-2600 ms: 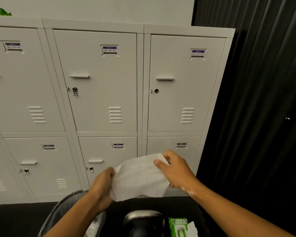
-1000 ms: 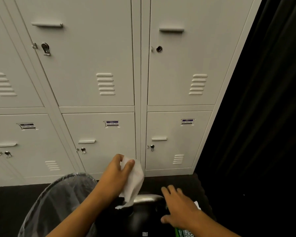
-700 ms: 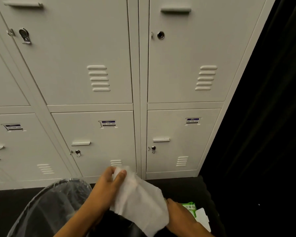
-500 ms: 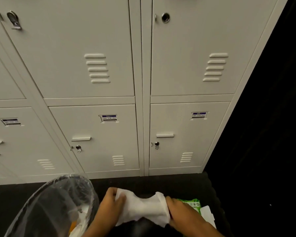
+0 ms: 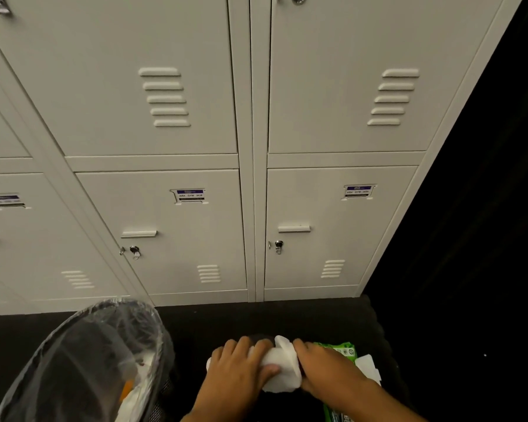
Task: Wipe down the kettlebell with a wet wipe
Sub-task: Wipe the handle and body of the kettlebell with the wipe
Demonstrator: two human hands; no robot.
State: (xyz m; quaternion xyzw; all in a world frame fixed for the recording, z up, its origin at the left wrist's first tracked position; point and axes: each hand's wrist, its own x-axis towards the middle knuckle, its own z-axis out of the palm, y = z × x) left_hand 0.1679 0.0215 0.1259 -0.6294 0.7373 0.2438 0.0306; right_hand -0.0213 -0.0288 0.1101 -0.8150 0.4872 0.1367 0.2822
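Kettlebell [image 5: 258, 338] barely shows, dark beneath the wet wipe [image 5: 282, 371]; left hand [image 5: 238, 371] and right hand [image 5: 326, 370] both curl their grip round the wipe.

Two bare hands enter from the lower edge of the head view — left hand [image 5: 238, 368], right hand [image 5: 323, 368]. No gloves, rings, watch or wristband show on either. Both forearms are uncovered up to the frame edge — no sleeve or cuff appears. Fingers [image 5: 247, 345] carry short, unpainted nails where visible.
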